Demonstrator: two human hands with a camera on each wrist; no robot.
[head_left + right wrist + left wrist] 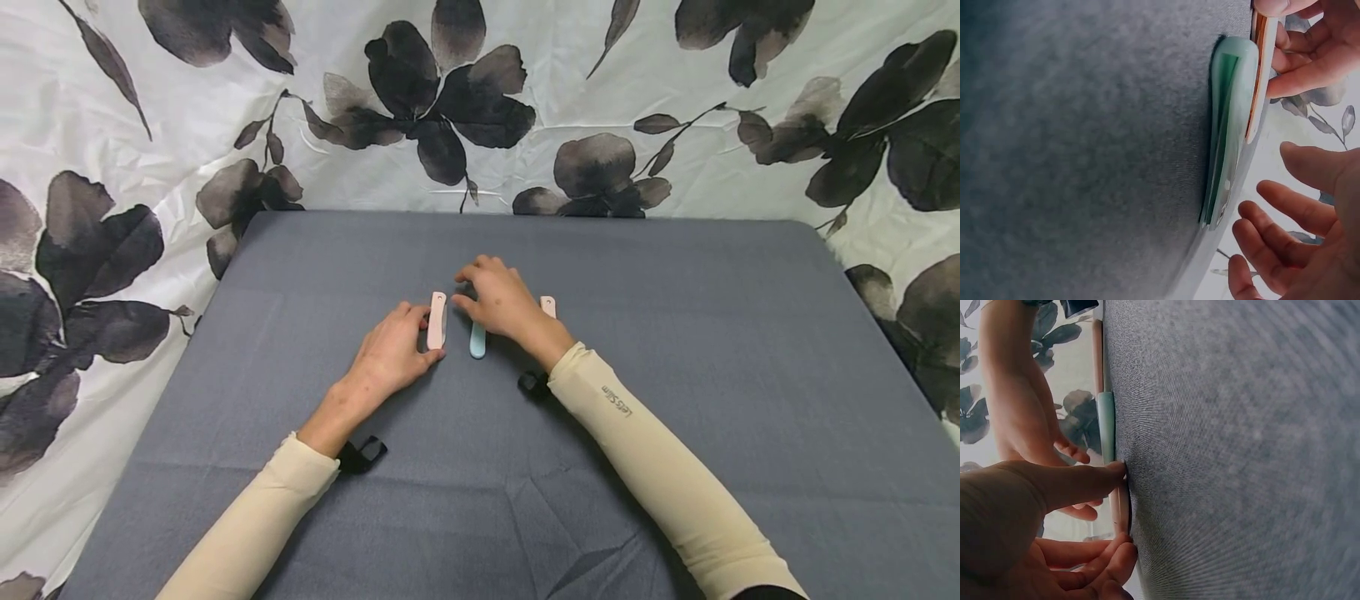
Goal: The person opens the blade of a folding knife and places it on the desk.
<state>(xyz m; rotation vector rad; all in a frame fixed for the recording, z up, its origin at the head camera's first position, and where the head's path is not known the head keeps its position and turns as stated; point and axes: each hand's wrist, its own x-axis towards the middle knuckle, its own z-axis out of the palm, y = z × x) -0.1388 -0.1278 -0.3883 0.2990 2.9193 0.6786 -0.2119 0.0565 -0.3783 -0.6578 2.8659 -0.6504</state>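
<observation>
We cannot be certain which room this is, but it seems to us a home-like place: the bench (712, 350) has a plain grey fabric top, and behind and beside it we see a wrinkled white cloth (570, 100) with dark flower print.

The left hand (1032, 495) holds a slim, smooth pink bar (1121, 509) between its thumb and fingers, low on the woven grey cloth tabletop (1241, 450). Just to the right lies a slim, rounded mint-green bar (1106, 422), and farther right a second slim pinkish bar (1098, 356). The right hand (1027, 431), fingers loosely bent, hovers beyond the left thumb; at the far side hangs white fabric printed with dark flowers (1079, 419).
</observation>
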